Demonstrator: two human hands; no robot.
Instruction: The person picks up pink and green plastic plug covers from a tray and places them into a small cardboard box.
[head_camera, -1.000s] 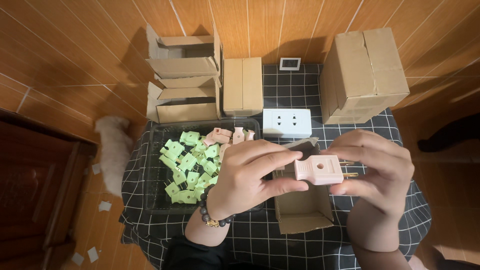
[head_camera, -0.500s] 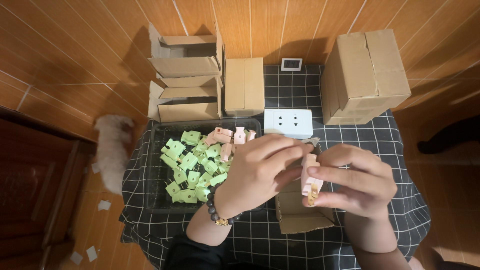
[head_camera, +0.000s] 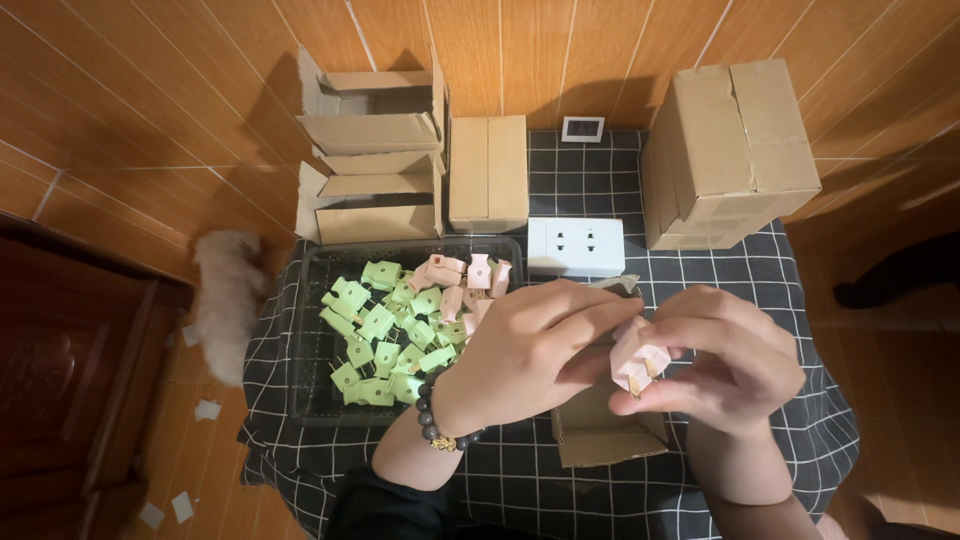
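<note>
at the far left a fluffy pale animal (head_camera: 225, 305) stands on the wooden floor (head_camera: 120, 130), beside the table edge. next comes a black mesh tray (head_camera: 305, 345) on the checked tablecloth (head_camera: 770, 300), filled with green plugs (head_camera: 385, 340) on its left and middle and a few pink plugs (head_camera: 460, 280) toward its far right corner. behind the tray two open cardboard boxes (head_camera: 370, 150) are stacked, and just right of them lies a closed flat box (head_camera: 488, 170). a white double socket (head_camera: 576, 246) sits just right of the tray's far corner, with a small white frame (head_camera: 582, 129) behind it.

the left hand (head_camera: 530, 350), a bead bracelet (head_camera: 435, 425) on its wrist, curls its fingertips onto a pink plug (head_camera: 638, 360) held above a small open carton (head_camera: 600, 430). the right hand (head_camera: 730, 365) pinches the same plug from the other side, thumb under it, brass prongs pointing down toward the person. a large closed cardboard box (head_camera: 730, 150) stands at the far right.
</note>
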